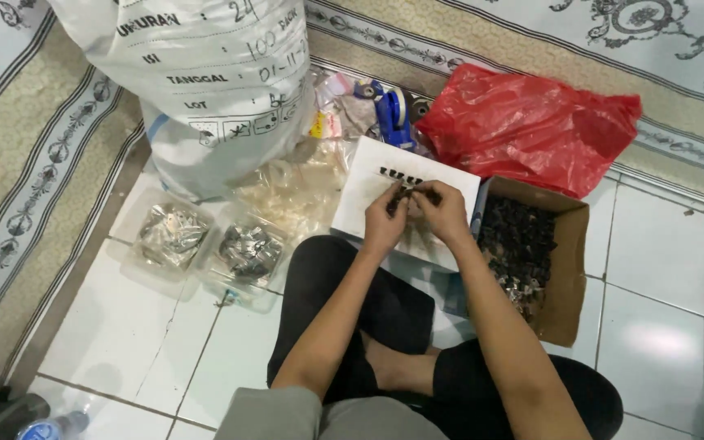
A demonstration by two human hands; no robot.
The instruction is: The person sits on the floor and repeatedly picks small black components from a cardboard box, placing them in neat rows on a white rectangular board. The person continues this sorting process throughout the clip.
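I sit cross-legged on a tiled floor. My left hand (pixel 385 218) and my right hand (pixel 440 210) meet over a white box lid (pixel 368 183), both pinching a small dark metal part (pixel 402 198) between the fingertips. A short row of similar dark parts (pixel 401 174) lies on the white lid just beyond my fingers. To my right stands an open cardboard box (pixel 568 269) filled with several small dark parts (pixel 519 240).
Two clear plastic tubs (pixel 174 235) (pixel 250 249) of shiny metal pieces sit to the left. A large white sack (pixel 205 81) stands behind them, with clear bags (pixel 299 191), a blue tape dispenser (pixel 394 114) and a red plastic bag (pixel 531 126) at the back. A patterned carpet (pixel 26 163) borders the tiles. A bottle (pixel 50 428) lies at the bottom left.
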